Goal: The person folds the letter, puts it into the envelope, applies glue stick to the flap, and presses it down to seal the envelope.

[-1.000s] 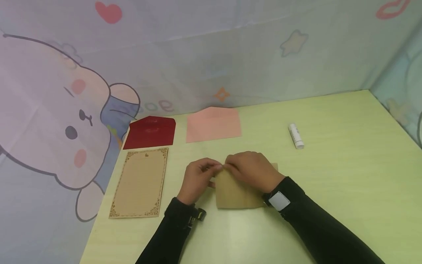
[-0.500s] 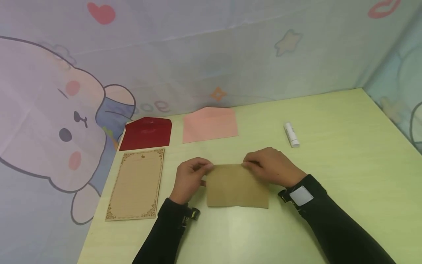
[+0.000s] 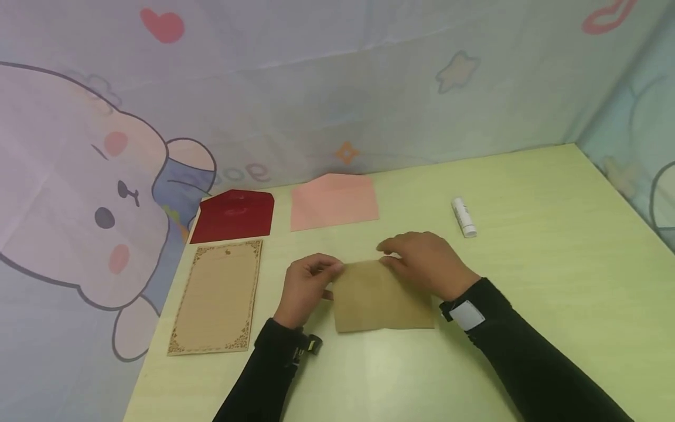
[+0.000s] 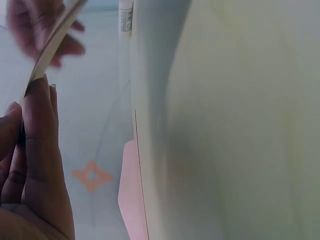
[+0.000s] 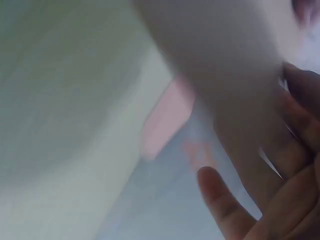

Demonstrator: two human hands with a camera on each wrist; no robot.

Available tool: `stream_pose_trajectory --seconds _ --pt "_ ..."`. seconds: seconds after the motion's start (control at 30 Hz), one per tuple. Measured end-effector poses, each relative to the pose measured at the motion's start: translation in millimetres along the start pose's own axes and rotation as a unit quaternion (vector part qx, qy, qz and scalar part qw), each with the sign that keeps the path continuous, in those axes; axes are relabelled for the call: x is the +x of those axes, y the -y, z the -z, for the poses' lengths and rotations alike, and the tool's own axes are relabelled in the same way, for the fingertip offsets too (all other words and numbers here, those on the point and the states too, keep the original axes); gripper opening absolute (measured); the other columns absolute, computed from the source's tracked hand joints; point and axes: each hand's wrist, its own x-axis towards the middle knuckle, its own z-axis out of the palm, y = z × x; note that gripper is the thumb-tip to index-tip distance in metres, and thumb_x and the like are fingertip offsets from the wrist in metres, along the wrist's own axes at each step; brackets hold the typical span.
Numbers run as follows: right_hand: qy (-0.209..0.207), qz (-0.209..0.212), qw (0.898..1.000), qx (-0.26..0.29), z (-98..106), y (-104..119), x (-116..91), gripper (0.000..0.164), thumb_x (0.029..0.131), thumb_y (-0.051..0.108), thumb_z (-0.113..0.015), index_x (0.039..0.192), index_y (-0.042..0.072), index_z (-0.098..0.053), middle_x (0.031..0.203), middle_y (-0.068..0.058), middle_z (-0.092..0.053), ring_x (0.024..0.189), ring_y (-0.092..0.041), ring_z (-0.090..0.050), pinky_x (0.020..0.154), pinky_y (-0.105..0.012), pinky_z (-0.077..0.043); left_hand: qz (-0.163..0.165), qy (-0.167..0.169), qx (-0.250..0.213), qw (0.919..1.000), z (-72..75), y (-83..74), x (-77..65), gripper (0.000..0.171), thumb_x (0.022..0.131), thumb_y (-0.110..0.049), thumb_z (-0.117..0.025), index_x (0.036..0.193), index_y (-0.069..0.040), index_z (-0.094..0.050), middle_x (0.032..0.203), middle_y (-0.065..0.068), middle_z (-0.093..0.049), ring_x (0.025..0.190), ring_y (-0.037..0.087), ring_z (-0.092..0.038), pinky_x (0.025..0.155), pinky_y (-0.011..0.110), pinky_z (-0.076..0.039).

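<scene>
One brown paper (image 3: 382,302), likely light and easily creased, wants edge holds: my left grip (image 3: 304,287) pinches its ten-o'clock corner, my right grip (image 3: 429,264), near one o'clock, stands parted.

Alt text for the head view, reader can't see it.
Left hand pinches brown paper by one corner; right hand touches its top edge. Beyond lie a red envelope, pink envelope and white tube; left, a bordered sheet.

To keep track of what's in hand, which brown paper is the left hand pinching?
The plain brown paper, its far left corner pinched by the left hand. The other, an ornate-bordered letter sheet, lies flat to its left, untouched.
</scene>
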Motion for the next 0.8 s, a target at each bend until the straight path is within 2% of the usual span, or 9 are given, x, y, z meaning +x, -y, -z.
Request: stream_pose_trajectory --seconds 0.03,0.1,0.17,0.23,0.33,0.43,0.67,0.8 --pt "-0.001 0.011 1.000 0.000 -5 8 5 0.020 0.110 0.023 -0.076 0.126 0.013 -0.083 0.118 -0.004 -0.087 0.107 -0.026 -0.082 0.093 -0.049 -0.067 0.000 0.004 -0.003 1.0000 0.1 0.7 0.2 0.009 0.105 -0.013 -0.083 0.110 -0.007 -0.086 0.097 0.002 -0.078 0.087 0.010 -0.072 0.062 0.029 -0.067" --pt "0.002 0.036 0.999 0.001 -13 22 14 0.015 0.112 0.025 -0.073 0.120 0.016 -0.083 0.106 0.002 -0.084 0.094 -0.018 -0.078 0.085 -0.042 -0.066 -0.002 0.012 -0.003 0.9999 -0.1 2.3 0.7 0.010 0.105 -0.015 -0.084 0.111 -0.008 -0.086 0.099 0.002 -0.079 0.086 0.010 -0.074 0.062 0.030 -0.067" --pt "0.003 0.057 0.998 -0.006 -17 32 21 0.010 0.113 0.025 -0.072 0.109 0.021 -0.080 0.089 0.008 -0.075 0.079 -0.011 -0.067 0.073 -0.035 -0.060 -0.007 0.017 0.001 0.9998 0.2 2.6 0.8 0.011 0.105 -0.017 -0.084 0.112 -0.010 -0.087 0.101 0.004 -0.081 0.085 0.011 -0.075 0.063 0.031 -0.068" --pt "0.001 0.068 0.997 -0.029 -16 37 24 0.017 0.111 0.020 -0.073 0.094 0.024 -0.074 0.075 0.011 -0.061 0.069 -0.008 -0.052 0.065 -0.030 -0.048 -0.010 0.018 0.006 0.9998 1.7 2.5 1.0 0.011 0.105 -0.017 -0.084 0.112 -0.010 -0.087 0.102 0.005 -0.081 0.085 0.010 -0.075 0.064 0.031 -0.068" --pt "-0.010 0.067 0.995 -0.068 -11 36 26 0.029 0.105 0.013 -0.077 0.081 0.024 -0.066 0.066 0.011 -0.051 0.063 -0.009 -0.045 0.062 -0.029 -0.039 -0.015 0.009 0.015 0.9997 4.6 -0.2 0.6 0.008 0.104 -0.015 -0.084 0.111 -0.012 -0.087 0.102 0.007 -0.081 0.086 0.010 -0.075 0.064 0.032 -0.069" --pt "-0.008 0.060 0.995 -0.080 -6 35 26 0.033 0.104 0.013 -0.079 0.077 0.023 -0.063 0.065 0.009 -0.051 0.063 -0.010 -0.045 0.062 -0.029 -0.038 -0.022 0.000 0.014 0.9997 4.7 -3.6 0.0 0.007 0.103 -0.013 -0.084 0.110 -0.012 -0.087 0.101 0.008 -0.082 0.086 0.010 -0.075 0.062 0.032 -0.068" --pt "0.057 0.021 0.998 0.000 -12 46 34 0.027 0.115 0.030 -0.068 0.088 0.023 -0.069 0.074 0.009 -0.059 0.069 -0.011 -0.051 0.064 -0.031 -0.046 -0.024 0.014 0.005 0.9996 0.0 -4.4 -0.2 0.011 0.105 -0.016 -0.083 0.112 -0.008 -0.087 0.100 0.005 -0.083 0.086 0.008 -0.075 0.065 0.032 -0.070" --pt "0.059 0.014 0.998 0.009 -15 44 32 0.029 0.115 0.031 -0.068 0.087 0.024 -0.069 0.075 0.010 -0.059 0.070 -0.011 -0.052 0.064 -0.031 -0.045 -0.044 0.011 0.036 0.9983 -0.3 -4.1 -3.5 0.007 0.104 -0.015 -0.084 0.108 -0.010 -0.088 0.099 0.008 -0.084 0.085 0.008 -0.075 0.064 0.033 -0.070"
